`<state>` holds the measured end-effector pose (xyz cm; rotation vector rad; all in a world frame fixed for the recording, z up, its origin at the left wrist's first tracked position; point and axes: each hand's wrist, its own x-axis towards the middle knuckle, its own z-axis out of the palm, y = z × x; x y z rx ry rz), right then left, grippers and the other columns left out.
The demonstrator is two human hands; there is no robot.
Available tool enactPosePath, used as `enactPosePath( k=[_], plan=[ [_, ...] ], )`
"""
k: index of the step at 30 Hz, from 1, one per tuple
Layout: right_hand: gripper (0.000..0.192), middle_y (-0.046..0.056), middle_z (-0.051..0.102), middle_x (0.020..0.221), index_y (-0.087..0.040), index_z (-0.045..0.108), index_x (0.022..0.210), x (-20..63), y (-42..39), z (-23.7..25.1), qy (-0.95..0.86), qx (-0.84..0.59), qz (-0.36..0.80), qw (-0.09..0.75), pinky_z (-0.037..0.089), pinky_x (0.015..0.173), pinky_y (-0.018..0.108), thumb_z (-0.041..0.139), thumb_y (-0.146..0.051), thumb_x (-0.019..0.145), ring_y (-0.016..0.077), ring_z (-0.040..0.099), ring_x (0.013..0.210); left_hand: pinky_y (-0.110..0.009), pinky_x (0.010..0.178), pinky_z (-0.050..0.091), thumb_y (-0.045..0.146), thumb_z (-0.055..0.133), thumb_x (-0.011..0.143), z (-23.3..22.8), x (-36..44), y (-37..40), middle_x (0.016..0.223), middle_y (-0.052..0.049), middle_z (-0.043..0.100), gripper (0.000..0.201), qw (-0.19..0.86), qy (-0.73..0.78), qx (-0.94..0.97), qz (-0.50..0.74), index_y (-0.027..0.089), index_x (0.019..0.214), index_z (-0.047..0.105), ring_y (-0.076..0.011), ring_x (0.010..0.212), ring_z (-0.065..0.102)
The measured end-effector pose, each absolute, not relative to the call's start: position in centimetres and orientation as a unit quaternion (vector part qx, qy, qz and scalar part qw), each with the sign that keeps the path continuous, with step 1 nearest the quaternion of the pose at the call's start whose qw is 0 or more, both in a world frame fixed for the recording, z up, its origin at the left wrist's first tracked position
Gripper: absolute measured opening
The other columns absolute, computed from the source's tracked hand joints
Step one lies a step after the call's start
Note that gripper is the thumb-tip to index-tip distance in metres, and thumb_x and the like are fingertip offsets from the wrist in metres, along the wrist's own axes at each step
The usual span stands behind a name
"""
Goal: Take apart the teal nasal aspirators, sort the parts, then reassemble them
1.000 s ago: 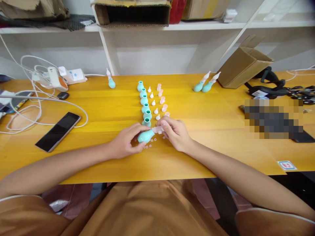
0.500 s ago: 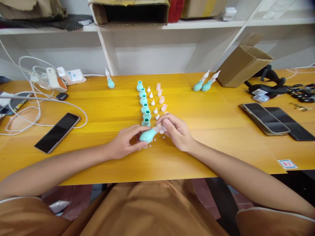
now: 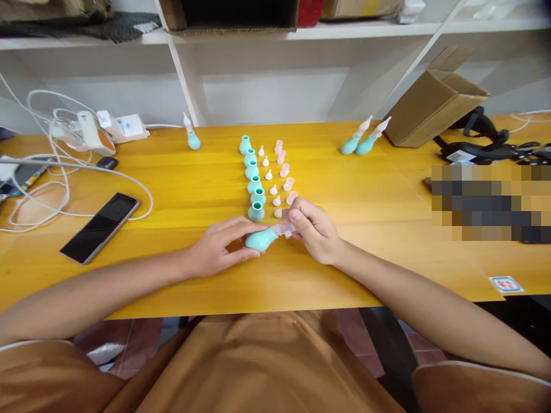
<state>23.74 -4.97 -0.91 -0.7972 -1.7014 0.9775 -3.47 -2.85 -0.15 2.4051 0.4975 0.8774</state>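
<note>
My left hand (image 3: 215, 246) pinches a teal rubber bulb (image 3: 259, 240) of a nasal aspirator between thumb and fingers, its neck pointing right. On that neck sits a clear plastic connector (image 3: 284, 228), gripped by my right hand (image 3: 318, 232) between thumb and bent fingers. The joint between the two is partly covered by the right fingers. Just beyond the hands stands a column of several open-mouthed teal bulbs (image 3: 256, 212). Beside it runs a column of small white tips (image 3: 273, 190), then one of pinkish clear cups (image 3: 288, 184).
Two assembled aspirators (image 3: 365, 144) lie at the back right, one more (image 3: 193, 140) at the back left. A phone (image 3: 101, 228) and white cables (image 3: 138, 172) are on the left. A cardboard box (image 3: 434, 106) leans at the back right; pixelation hides part of the right side.
The camera view has tilted slightly, so the table's contents sit higher. My right thumb and fingers have shifted a little on the clear connector; the left hand keeps its hold on the bulb.
</note>
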Motion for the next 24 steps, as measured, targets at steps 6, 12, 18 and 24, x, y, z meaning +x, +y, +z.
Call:
enactPosePath(
  k=[6, 12, 18, 24],
  plan=[
    [0.042, -0.004, 0.049, 0.069, -0.025, 0.046, 0.085, 23.74, -4.98, -0.73, -0.701, -0.316, 0.423, 0.480, 0.034, 0.053, 0.029, 0.050, -0.052, 0.116, 0.0126, 0.042, 0.057, -0.035, 0.098, 0.065, 0.034, 0.078, 0.103, -0.40, -3.47, -2.97, 0.123, -0.010, 0.077, 0.049, 0.232, 0.180, 0.894, 0.339, 0.026, 0.149, 0.067, -0.0207, 0.110, 0.077],
    [0.039, -0.003, 0.053, 0.072, -0.024, 0.047, 0.086, 23.79, -4.99, -0.56, -0.725, -0.313, 0.390, 0.474, 0.038, 0.057, 0.029, 0.049, -0.048, 0.118, 0.0133, 0.046, 0.060, -0.032, 0.097, 0.065, 0.034, 0.078, 0.103, -0.34, -3.60, -3.18, 0.121, -0.009, 0.076, 0.046, 0.187, 0.183, 0.903, 0.340, 0.025, 0.147, 0.067, -0.0185, 0.106, 0.076],
    [0.033, -0.003, 0.058, 0.073, -0.024, 0.051, 0.089, 23.68, -5.23, -0.25, -0.750, -0.304, 0.339, 0.479, 0.040, 0.058, 0.029, 0.048, -0.040, 0.118, 0.0131, 0.048, 0.059, -0.031, 0.095, 0.066, 0.035, 0.078, 0.103, -0.17, -3.62, -3.29, 0.119, -0.008, 0.076, 0.046, 0.177, 0.191, 0.904, 0.338, 0.025, 0.146, 0.068, -0.0181, 0.104, 0.076],
    [0.031, 0.000, 0.066, 0.079, -0.024, 0.055, 0.093, 23.33, -5.63, -0.42, -0.741, -0.302, 0.340, 0.494, 0.045, 0.059, 0.031, 0.047, -0.041, 0.118, 0.0142, 0.054, 0.059, -0.034, 0.096, 0.066, 0.037, 0.081, 0.101, -0.40, -3.61, -3.18, 0.121, -0.009, 0.076, 0.050, 0.186, 0.186, 0.898, 0.352, 0.027, 0.148, 0.067, -0.0192, 0.107, 0.077]
  ],
)
